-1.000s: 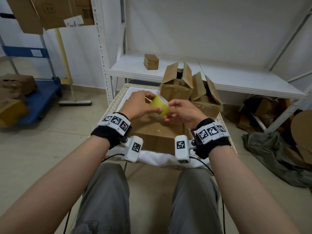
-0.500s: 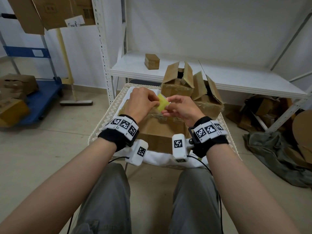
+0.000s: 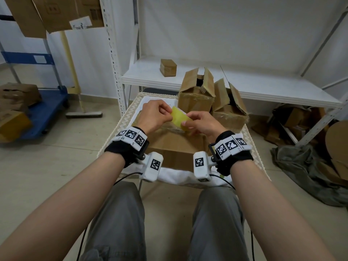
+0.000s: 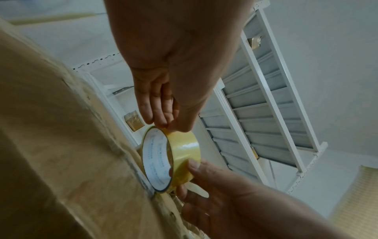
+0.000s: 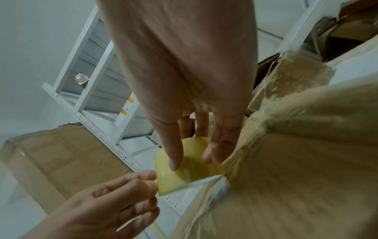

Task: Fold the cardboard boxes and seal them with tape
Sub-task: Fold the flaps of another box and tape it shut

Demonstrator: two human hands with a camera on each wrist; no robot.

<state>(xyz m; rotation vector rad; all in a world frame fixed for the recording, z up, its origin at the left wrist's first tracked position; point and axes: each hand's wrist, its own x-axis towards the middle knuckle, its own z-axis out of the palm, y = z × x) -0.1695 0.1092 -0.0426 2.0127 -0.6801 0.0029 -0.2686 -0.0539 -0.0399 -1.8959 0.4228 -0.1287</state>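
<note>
Tape roll (image 4: 180, 155) yellow w/ white core, right hand (image 3: 201, 123) gripping it, left hand (image 3: 154, 117) pinching its edge

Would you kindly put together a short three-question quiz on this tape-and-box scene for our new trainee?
1. True or false: the tape roll lies flat and untouched on the white shelf.
2. Which hand pinches the roll's upper edge at its fingertips? A) left hand B) right hand C) neither
3. Fill in: the closed box directly below the hands rests on a white ____.

Key
1. False: both hands hold it above the box.
2. A; the right hand grips its lower side, thumb on the outer face.
3. cloth, over a wicker table.
</note>
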